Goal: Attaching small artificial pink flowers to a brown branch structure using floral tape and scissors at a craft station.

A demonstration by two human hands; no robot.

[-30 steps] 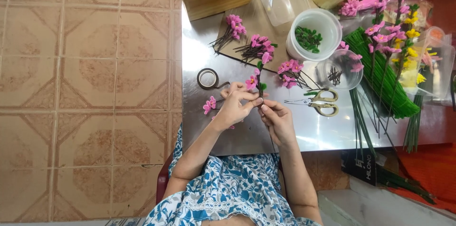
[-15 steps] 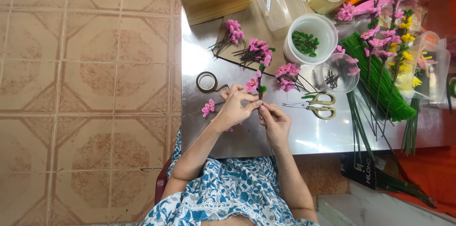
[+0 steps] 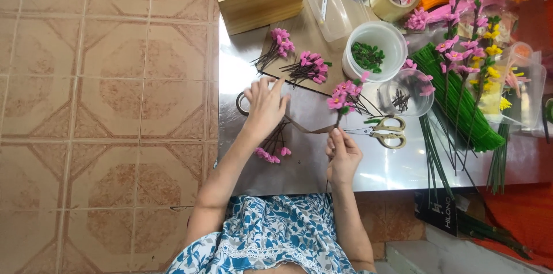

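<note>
Brown tape [image 3: 308, 129] stretches in a thin strip from nine o'clock to three o'clock between the two hands. The right hand [image 3: 342, 157] pinches a flower stem [image 3: 339, 117] near its base, fingers closed on it; the stem's long axis runs up toward twelve o'clock, its pink blossoms at the top. The left hand [image 3: 266, 107] lies at ten o'clock from that grip, fingers spread over the tape roll [image 3: 243, 103] on the steel table [image 3: 368, 170], seemingly pressing rather than clamping it. Scissors [image 3: 387, 131] sit just at three o'clock.

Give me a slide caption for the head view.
Left hand on tape roll, right hand pinching pink flower stem, scissors beside.
</note>
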